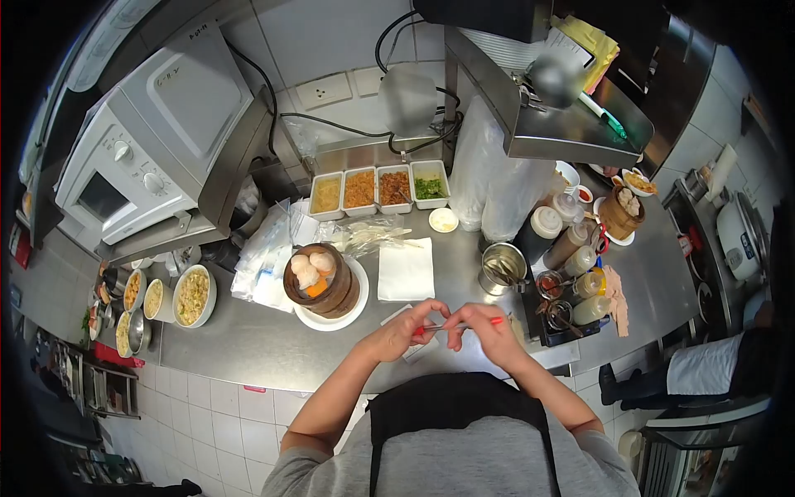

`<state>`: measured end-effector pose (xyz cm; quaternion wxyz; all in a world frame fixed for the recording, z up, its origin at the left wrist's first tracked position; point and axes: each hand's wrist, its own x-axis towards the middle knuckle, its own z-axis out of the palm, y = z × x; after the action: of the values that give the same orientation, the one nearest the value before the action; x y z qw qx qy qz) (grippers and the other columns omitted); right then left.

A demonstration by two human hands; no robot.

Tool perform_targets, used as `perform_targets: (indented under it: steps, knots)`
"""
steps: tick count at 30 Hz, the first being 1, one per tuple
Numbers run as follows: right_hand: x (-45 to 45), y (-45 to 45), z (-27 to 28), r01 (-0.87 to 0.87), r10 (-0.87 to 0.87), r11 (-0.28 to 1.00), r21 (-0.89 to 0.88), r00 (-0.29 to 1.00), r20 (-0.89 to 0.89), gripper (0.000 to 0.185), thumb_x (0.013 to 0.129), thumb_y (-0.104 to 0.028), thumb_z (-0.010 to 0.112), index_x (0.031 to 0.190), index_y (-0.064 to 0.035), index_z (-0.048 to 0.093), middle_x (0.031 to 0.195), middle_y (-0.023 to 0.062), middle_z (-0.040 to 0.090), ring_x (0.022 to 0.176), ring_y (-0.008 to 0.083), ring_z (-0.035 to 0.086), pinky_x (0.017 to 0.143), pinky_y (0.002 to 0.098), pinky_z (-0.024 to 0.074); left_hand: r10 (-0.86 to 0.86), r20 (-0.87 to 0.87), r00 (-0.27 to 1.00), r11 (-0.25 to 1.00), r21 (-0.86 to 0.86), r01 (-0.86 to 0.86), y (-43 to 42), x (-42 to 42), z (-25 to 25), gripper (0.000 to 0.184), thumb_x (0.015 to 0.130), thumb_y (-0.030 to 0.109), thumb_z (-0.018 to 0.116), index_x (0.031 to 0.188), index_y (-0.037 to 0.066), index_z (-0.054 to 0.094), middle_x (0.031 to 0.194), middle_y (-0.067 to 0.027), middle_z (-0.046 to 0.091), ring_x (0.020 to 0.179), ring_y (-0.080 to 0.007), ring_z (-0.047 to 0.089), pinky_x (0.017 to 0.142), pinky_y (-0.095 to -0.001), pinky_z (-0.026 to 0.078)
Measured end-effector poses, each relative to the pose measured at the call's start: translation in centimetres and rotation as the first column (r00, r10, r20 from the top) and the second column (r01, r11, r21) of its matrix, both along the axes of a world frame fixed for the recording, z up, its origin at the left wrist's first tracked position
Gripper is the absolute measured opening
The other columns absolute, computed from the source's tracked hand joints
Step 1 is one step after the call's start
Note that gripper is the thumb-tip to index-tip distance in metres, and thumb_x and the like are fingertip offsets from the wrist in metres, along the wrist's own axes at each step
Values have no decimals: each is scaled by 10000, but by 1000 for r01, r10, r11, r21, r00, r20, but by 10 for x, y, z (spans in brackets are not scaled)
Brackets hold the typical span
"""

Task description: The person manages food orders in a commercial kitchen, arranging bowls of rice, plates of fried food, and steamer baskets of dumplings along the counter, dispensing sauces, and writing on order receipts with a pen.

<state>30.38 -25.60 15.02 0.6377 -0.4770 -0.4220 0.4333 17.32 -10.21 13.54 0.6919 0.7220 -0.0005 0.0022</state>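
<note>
My left hand [399,335] and my right hand [487,335] meet above the front of the steel counter. Between them lies a slim pen [451,326] with red at both ends, and the fingers of both hands are closed on it. A printed paper slip [421,351] is on the counter below my left hand. To the left, a round bamboo steamer [344,296] holding several pale dumplings [311,269] and an orange piece stands on a white plate [362,290]. A white paper sheet [407,270] lies just beyond my hands.
Several food trays [361,192] line the back, near a small white bowl [444,220]. A metal cup [503,269] and a caddy of sauce bottles [580,308] stand right. Left are food bowls [194,296] and a microwave [157,141]. Another person [704,364] stands far right.
</note>
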Motion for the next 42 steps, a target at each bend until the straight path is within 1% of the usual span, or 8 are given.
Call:
perform_targets:
  steps: [10,17,20,23,27,29,34,42]
  knots:
    - [-51,5,-19,-23,24,994,-107,1000,14,59,913,-111,353,929,-68,390,685,48,522,599,95,489,548,235,411,-66,114,991,997,34,62,7,-26,-21,621,864,633,360,1095,59,413,745,-54,544,608,-125,482,547,-250,388]
    - [-25,11,-37,408,-373,908,-96,891,260,160,870,-65,479,991,-51,375,680,45,521,607,82,493,541,234,405,409,-496,766,798,-213,-564,50,-45,-60,386,926,372,462,1185,119,330,943,-53,464,915,-183,571,669,-268,492]
    - [-20,-1,-59,482,-287,844,-234,776,562,555,794,-107,637,1245,-44,320,1068,194,538,807,228,581,692,331,478,160,-708,688,843,-265,-469,64,-83,-89,310,932,270,474,1190,139,363,1010,-45,488,947,-206,567,770,-312,500]
    - [-14,-21,-89,465,-82,805,-368,702,707,806,733,-187,713,1365,-45,233,1297,271,397,1059,367,523,863,411,445,126,-582,804,723,-501,-476,52,-96,-114,345,918,208,506,1235,116,405,1103,-46,503,990,-152,541,828,-313,468]
    - [-6,-37,-124,453,11,822,-345,593,805,622,745,-269,680,1258,-36,419,1221,216,471,1116,369,467,923,411,398,179,-513,839,803,-416,-426,24,-68,-118,391,913,125,491,1297,66,442,1238,-42,490,1048,-112,501,895,-254,402]
    - [-10,-43,-115,593,-2,731,-337,496,868,561,740,-299,675,1223,-93,478,1213,160,491,1142,325,461,922,448,379,336,-189,923,919,-149,-365,20,-45,-141,368,905,126,518,1267,70,480,1164,-28,539,1019,-125,498,902,-268,391]
    - [5,-55,-126,687,43,649,-327,396,917,483,715,-313,686,1144,-134,553,1200,109,498,1131,276,468,920,484,329,311,599,738,698,384,-605,38,14,62,282,845,10,566,1127,23,569,989,-58,568,939,-143,538,826,-271,422]
    - [-5,-63,-148,741,-232,666,88,94,968,283,695,-239,661,958,-139,624,1081,69,531,1016,262,475,846,427,319,-78,976,204,679,202,-706,67,115,325,299,761,-85,510,994,37,653,905,-54,602,802,-106,565,711,-216,450]
